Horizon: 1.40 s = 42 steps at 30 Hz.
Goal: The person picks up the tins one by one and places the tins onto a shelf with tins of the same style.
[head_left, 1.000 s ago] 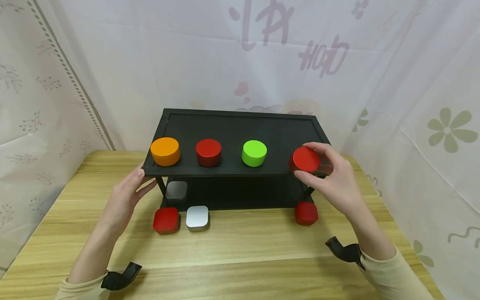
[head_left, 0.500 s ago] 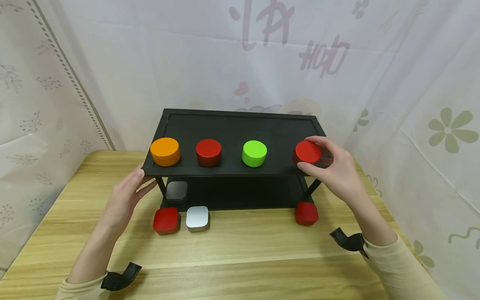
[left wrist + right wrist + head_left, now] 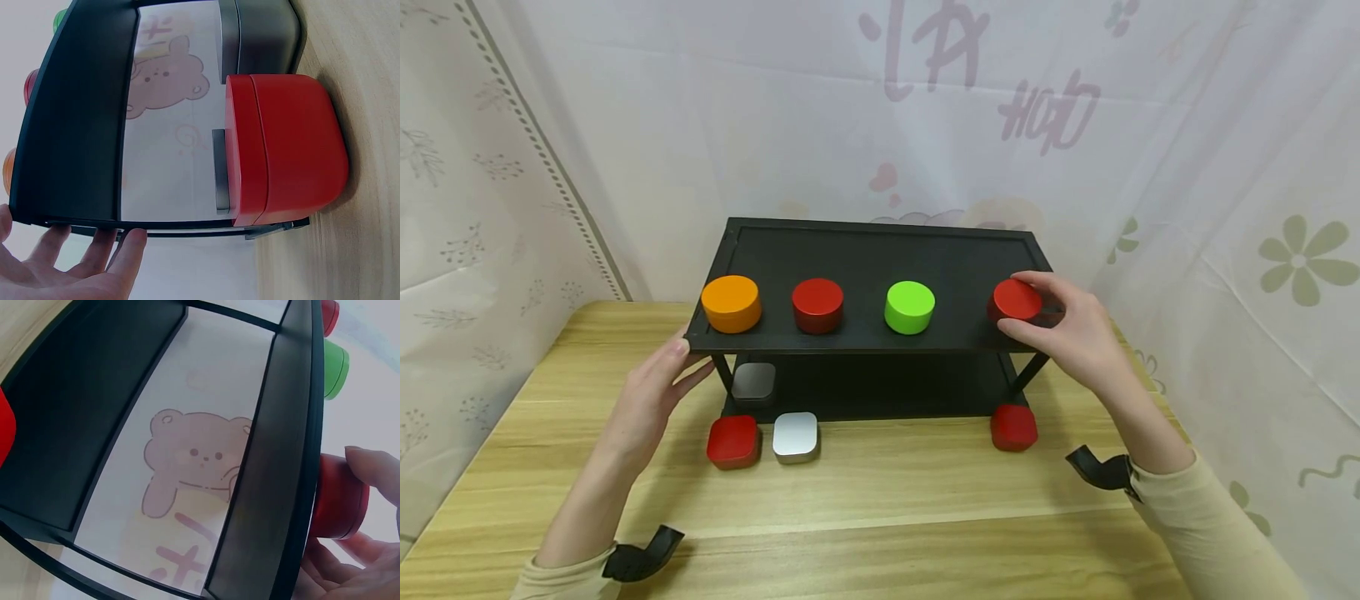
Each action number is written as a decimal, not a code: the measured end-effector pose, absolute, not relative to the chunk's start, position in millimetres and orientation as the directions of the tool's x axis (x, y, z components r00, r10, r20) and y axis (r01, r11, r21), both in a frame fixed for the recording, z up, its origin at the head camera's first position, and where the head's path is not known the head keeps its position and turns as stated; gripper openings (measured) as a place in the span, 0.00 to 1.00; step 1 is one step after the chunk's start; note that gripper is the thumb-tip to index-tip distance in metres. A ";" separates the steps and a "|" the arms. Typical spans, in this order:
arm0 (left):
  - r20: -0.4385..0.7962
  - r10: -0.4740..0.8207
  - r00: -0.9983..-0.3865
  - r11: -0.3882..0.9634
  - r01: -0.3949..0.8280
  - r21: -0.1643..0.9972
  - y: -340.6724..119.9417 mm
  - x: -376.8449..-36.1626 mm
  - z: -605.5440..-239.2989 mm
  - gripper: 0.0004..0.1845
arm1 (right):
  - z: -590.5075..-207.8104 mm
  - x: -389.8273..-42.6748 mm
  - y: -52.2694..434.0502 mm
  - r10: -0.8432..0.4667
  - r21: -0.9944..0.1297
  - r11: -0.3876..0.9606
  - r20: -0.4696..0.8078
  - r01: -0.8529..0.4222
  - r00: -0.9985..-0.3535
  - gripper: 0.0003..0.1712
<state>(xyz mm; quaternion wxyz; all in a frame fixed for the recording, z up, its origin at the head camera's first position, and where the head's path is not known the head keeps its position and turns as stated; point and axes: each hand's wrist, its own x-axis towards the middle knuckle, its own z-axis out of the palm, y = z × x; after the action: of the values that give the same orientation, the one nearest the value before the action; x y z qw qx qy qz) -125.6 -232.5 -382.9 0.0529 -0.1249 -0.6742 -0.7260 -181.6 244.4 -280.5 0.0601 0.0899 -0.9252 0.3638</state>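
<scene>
A black two-tier rack [image 3: 880,258] stands on the table, with a row of round tins along its upper shelf. My right hand [image 3: 1071,333] holds a red round tin [image 3: 1017,300] at the right end of that row, thumb in front and fingers behind. The right wrist view shows this red tin [image 3: 340,497] right at the shelf surface. At the rack's front left corner, my left hand [image 3: 651,387] grips the edge, thumb on top and fingers below. An orange tin [image 3: 731,304], a dark red tin [image 3: 817,307] and a green tin [image 3: 909,307] fill out the row.
In front of the rack lie a red square tin [image 3: 733,442], a silver square tin [image 3: 795,437] and, farther right, another red square tin [image 3: 1013,427]. A grey square tin [image 3: 753,383] sits on the lower shelf. Patterned cloth [image 3: 850,125] hangs behind.
My right hand has moved slightly right and back with the red round tin, lowering it to the shelf's right end. The left hand has stayed at the rack's corner.
</scene>
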 end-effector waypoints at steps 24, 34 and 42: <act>0.234 0.082 -0.969 -0.068 0.229 0.971 -232.6 -125.4 -382.6 0.25 | -276.9 -192.0 245.0 -0.199 -0.639 0.737 0.110 -0.223 -0.974 0.38; 0.235 0.085 -0.968 -0.069 0.230 0.971 -232.8 -125.4 -383.5 0.25 | -275.0 -191.9 245.7 -0.218 -0.588 0.777 0.087 -0.227 -0.972 0.38; 0.235 0.085 -0.968 -0.070 0.229 0.971 -232.9 -125.9 -383.4 0.25 | -276.1 -193.9 246.3 -0.202 -0.571 0.793 0.083 -0.213 -0.976 0.36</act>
<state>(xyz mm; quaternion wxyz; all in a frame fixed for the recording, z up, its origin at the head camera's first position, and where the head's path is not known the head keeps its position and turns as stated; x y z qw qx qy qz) -125.9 -232.9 -383.4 0.0498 -0.1156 -0.6800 -0.7223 -193.9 246.3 -276.1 0.0085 0.1097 -0.9467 0.3028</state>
